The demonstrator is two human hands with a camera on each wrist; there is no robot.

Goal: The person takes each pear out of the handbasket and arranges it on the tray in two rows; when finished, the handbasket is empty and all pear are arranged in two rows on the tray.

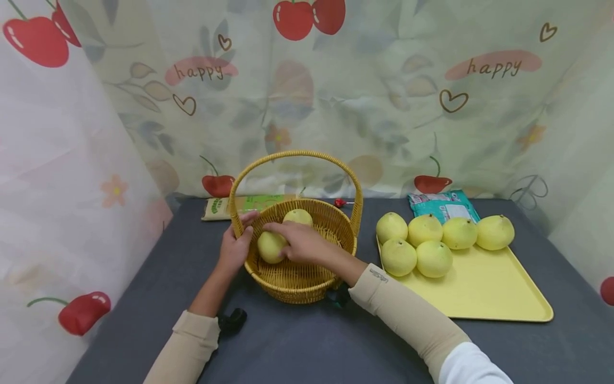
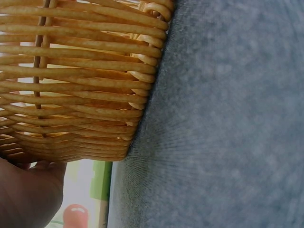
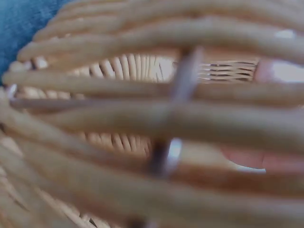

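Note:
A round woven wicker basket [image 1: 301, 293] with a tall arched handle stands mid-table in the head view. My left hand [image 1: 236, 246] grips its left rim by the foot of the handle; the left wrist view shows that hand [image 2: 28, 192] against the woven wall. Inside the basket, my right hand [image 1: 304, 242] holds a round yellow-green fruit [image 1: 271, 248] near the left wall, fingers over its top and thumb at its side. Another such fruit [image 1: 298, 216] lies behind it, partly hidden by the hand. Basket strands mostly cover the right hand in the right wrist view.
On the right, a yellow tray [image 1: 499, 288] bears several similar fruits [image 1: 434, 258] along its back and left. Behind it lies a teal packet [image 1: 443, 205]. A long green-and-tan packet [image 1: 261, 204] lies behind the basket, with a small red item [image 1: 340, 202] nearby.

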